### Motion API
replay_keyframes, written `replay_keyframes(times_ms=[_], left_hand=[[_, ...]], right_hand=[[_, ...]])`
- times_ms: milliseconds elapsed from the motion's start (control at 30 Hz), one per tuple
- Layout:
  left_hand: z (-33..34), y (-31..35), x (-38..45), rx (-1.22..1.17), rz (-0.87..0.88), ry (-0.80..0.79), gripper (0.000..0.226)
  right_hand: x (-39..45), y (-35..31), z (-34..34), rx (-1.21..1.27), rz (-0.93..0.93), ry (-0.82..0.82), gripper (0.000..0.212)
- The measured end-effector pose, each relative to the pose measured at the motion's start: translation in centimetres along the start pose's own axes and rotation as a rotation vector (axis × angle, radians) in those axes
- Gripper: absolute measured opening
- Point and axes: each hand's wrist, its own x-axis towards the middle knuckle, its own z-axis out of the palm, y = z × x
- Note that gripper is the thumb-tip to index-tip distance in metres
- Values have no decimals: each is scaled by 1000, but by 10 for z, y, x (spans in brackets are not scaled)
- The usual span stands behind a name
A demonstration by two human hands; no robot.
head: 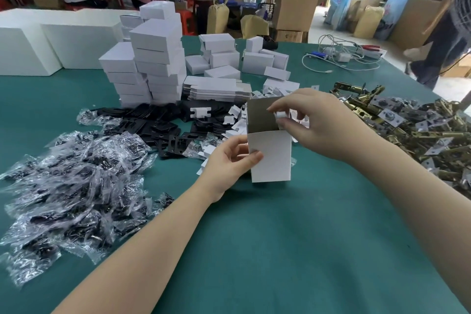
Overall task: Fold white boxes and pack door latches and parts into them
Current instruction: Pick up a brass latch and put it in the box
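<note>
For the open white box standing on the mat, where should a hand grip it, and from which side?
Grip the box low across its side walls, coming from the left, as the left hand does. It stands upright with its mouth open, so a low side grip leaves the top free for the right hand at the rim.

No writing, label, brand or number can be read anywhere. The white boxes stacked on the desk have blank faces, and the brown cartons in the background carry marks too small and blurred to make out.
</note>
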Motion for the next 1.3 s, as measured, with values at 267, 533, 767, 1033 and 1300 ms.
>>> replay_keyframes(times_ms=[267, 533, 767, 1033, 1300], left_hand=[[-1, 3, 0, -61, 4, 46, 30], [0, 1, -1, -37, -34, 46, 29], [2, -1, 0, 15, -20, 20, 32], [5, 2, -1, 64, 17, 40, 34], [8, 0, -4, 249, 91, 75, 40]], right_hand=[[-9, 0, 0, 41, -10, 99, 23], [-6, -9, -1, 0, -59, 93, 24], [-13, -5, -3, -187, -19, -114, 26], [-36, 0, 18, -194, 123, 99, 32], [-49, 8, 84, 694, 566, 408, 43]])
